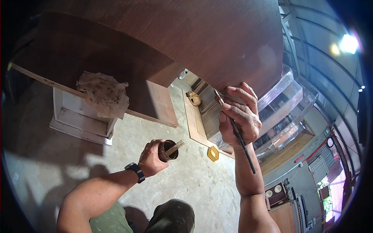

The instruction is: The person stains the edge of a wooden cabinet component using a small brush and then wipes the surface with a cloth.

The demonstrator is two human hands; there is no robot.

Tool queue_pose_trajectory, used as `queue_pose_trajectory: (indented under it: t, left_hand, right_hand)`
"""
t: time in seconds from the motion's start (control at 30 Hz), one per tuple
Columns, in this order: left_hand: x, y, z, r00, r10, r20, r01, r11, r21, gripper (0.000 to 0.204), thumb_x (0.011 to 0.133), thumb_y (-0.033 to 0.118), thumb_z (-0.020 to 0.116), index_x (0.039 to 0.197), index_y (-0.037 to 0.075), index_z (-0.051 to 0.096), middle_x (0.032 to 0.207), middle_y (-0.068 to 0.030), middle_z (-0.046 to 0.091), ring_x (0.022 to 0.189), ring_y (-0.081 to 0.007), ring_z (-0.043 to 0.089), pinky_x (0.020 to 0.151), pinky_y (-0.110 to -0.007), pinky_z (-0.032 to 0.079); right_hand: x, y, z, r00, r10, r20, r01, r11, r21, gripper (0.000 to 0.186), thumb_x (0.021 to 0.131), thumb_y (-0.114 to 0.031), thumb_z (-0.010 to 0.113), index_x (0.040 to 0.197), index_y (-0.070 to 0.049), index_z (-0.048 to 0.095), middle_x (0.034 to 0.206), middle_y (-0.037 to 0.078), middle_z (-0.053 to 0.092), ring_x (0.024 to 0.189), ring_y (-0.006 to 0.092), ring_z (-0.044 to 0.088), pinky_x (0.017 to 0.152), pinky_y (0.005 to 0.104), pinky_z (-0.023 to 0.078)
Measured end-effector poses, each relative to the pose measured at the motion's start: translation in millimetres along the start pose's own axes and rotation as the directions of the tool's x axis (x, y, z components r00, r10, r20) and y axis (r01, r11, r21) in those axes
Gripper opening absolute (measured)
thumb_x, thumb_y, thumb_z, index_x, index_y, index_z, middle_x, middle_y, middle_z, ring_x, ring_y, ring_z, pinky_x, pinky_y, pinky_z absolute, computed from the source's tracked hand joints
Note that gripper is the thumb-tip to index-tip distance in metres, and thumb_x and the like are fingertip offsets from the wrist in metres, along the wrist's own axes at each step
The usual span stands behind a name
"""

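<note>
My left hand [152, 158] is wrapped round a small brown cup [162, 152] that has a dark inside. A pale, stained stick [174, 148] leans in the cup and pokes out over its rim. Pinched in my right hand [241, 116] is a thin paintbrush [237, 134] with a dark handle. The brush tip is up at the lower edge of a large brown wooden panel [202, 42], and my fingers are close against that panel. Whether the bristles touch the wood, I cannot tell.
A crumpled, stained cloth [103, 94] lies on a lower brown board [159, 103]. Below it stands a white drawer-like box [79, 116]. A yellow container [213, 153] sits on the concrete floor [194, 178]. Plastic-wrapped furniture [281, 105] stands at the right; a curled-up tan animal [193, 98] lies farther back.
</note>
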State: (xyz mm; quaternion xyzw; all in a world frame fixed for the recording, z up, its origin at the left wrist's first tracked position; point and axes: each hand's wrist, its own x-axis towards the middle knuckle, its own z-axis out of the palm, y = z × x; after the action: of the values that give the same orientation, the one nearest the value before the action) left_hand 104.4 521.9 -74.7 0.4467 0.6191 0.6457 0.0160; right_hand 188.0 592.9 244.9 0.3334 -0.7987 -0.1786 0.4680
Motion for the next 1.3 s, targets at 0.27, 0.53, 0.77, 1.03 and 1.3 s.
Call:
queue_pose_trajectory:
  t: [0.27,0.53,0.77,1.03,1.3]
  left_hand:
    - [2.3,2.6,-1.0,1.0,-0.019,0.02,0.018,1.0,0.001,0.073,0.072,0.016,0.084,0.137,0.004,0.053,0.131,-0.0185,0.061,0.126,-0.0377,0.057,0.111,-0.047,0.045]
    - [0.3,4.0,-3.5,1.0,0.022,-0.013,-0.022,1.0,0.004,0.071,0.072,0.015,0.083,0.135,0.004,0.053,0.128,-0.0187,0.061,0.124,-0.0385,0.057,0.109,-0.048,0.046]
    - [2.5,7.2,-1.4,1.0,0.011,-0.021,-0.011,1.0,0.026,0.068,0.073,0.016,0.082,0.134,0.004,0.054,0.125,-0.0186,0.062,0.122,-0.0384,0.058,0.108,-0.048,0.047]
    - [1.1,1.0,-2.2,0.999,0.02,-0.038,-0.019,1.0,0.008,0.067,0.072,0.016,0.083,0.132,0.004,0.055,0.126,-0.0184,0.063,0.121,-0.0381,0.059,0.106,-0.048,0.048]
    - [3.6,6.0,-1.6,0.999,0.037,-0.018,-0.037,0.999,0.007,0.064,0.073,0.015,0.082,0.131,0.006,0.057,0.123,-0.0182,0.064,0.119,-0.0383,0.06,0.105,-0.048,0.048]
  right_hand:
    - [-1.6,0.2,2.4,1.0,0.005,-0.021,-0.005,1.0,-0.015,0.015,0.09,-0.003,0.077,0.103,-0.009,0.074,0.091,0.011,0.081,0.116,0.0342,0.073,0.113,0.0601,0.045]
    - [0.5,-2.2,4.0,0.999,0.036,-0.037,-0.037,0.999,-0.03,0.024,0.08,0.003,0.082,0.096,-0.014,0.076,0.089,0.006,0.081,0.114,0.0264,0.075,0.113,0.0533,0.048]
    - [-0.6,-2.1,-0.1,0.999,0.042,-0.028,-0.043,0.998,-0.037,0.024,0.08,0.004,0.081,0.096,-0.014,0.076,0.089,0.006,0.081,0.114,0.0264,0.074,0.113,0.0531,0.048]
    - [-2.9,-1.2,5.2,0.999,0.033,-0.025,-0.033,0.999,-0.032,0.025,0.08,0.003,0.082,0.098,-0.013,0.076,0.09,0.007,0.081,0.113,0.0266,0.074,0.112,0.0535,0.049]
    - [-8.7,1.5,-1.9,0.998,0.055,-0.036,-0.055,0.998,-0.014,0.026,0.079,0.003,0.082,0.097,-0.016,0.076,0.092,0.006,0.082,0.116,0.0263,0.074,0.113,0.0533,0.048]
